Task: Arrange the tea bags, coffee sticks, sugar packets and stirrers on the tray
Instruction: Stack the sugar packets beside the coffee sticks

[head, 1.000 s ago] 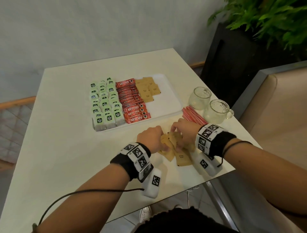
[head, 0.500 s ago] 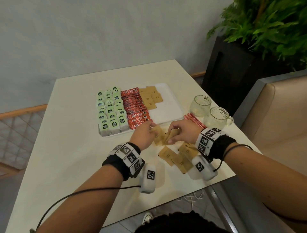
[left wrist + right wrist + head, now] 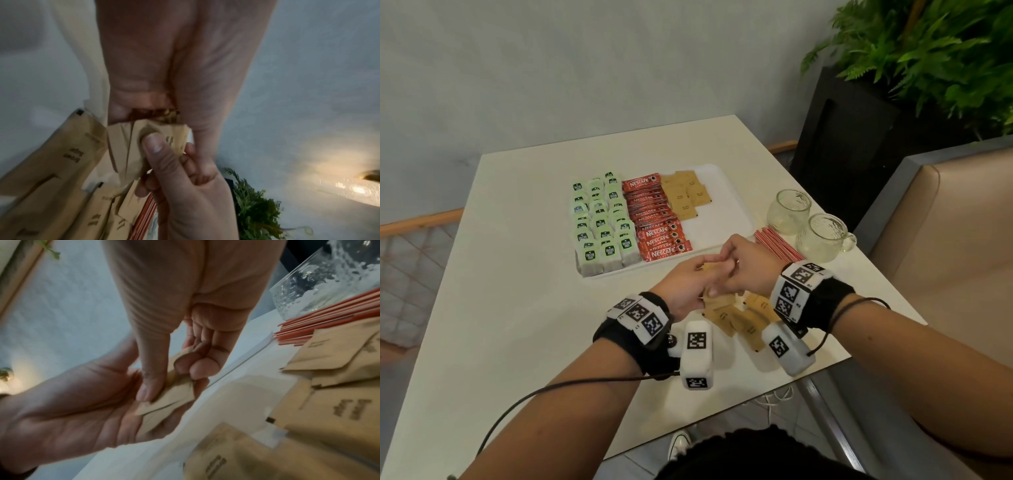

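A white tray holds rows of green tea bags, red coffee sticks and a few brown sugar packets at its far middle. Just in front of the tray's near edge, my left hand and right hand meet above the table. Together they hold a small stack of brown sugar packets. My right thumb presses the stack against the left hand's fingers. More loose sugar packets lie under my wrists. Red stirrers lie right of the tray.
Two glass mugs stand beyond the stirrers near the table's right edge. A black planter with a fern and a beige padded bench stand to the right. The tray's right part shows bare white.
Both hands have risen from the loose pile on the table with a few sugar packets and come together closer to the tray's near edge. The head view has tilted up.
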Tool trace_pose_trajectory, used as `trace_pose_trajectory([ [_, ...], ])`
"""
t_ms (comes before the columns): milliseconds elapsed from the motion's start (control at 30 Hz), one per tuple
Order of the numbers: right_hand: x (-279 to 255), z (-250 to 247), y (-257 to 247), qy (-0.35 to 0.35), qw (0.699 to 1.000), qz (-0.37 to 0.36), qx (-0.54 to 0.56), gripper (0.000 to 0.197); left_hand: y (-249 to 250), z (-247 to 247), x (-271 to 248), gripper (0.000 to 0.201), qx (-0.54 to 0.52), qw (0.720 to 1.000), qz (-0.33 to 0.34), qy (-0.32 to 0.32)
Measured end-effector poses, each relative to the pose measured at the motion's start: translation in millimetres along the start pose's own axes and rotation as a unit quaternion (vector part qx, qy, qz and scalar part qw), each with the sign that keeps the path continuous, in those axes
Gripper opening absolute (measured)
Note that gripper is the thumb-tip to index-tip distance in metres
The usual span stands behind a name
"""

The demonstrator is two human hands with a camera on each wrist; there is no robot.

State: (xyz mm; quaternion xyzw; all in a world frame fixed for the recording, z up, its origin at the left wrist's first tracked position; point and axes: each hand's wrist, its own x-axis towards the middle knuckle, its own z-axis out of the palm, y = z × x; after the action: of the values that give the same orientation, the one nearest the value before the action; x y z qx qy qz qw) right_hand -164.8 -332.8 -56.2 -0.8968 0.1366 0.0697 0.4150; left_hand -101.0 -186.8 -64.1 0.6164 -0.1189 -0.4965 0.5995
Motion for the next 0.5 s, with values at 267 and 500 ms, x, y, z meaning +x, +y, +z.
trace_pose_trajectory([
  [267,-16.4,-6.9,10.6,-0.132,0.977,0.052,-0.157,0.074,-14.4,-9.7,9.1,0.022,0.064,0.991,-0.010,0.117],
  [500,-14.4,1.5,24.9,-0.185,0.950,0.022,-0.249,0.067,-5.9,-13.9,5.7,0.038,-0.016,0.990,-0.062,0.123],
])
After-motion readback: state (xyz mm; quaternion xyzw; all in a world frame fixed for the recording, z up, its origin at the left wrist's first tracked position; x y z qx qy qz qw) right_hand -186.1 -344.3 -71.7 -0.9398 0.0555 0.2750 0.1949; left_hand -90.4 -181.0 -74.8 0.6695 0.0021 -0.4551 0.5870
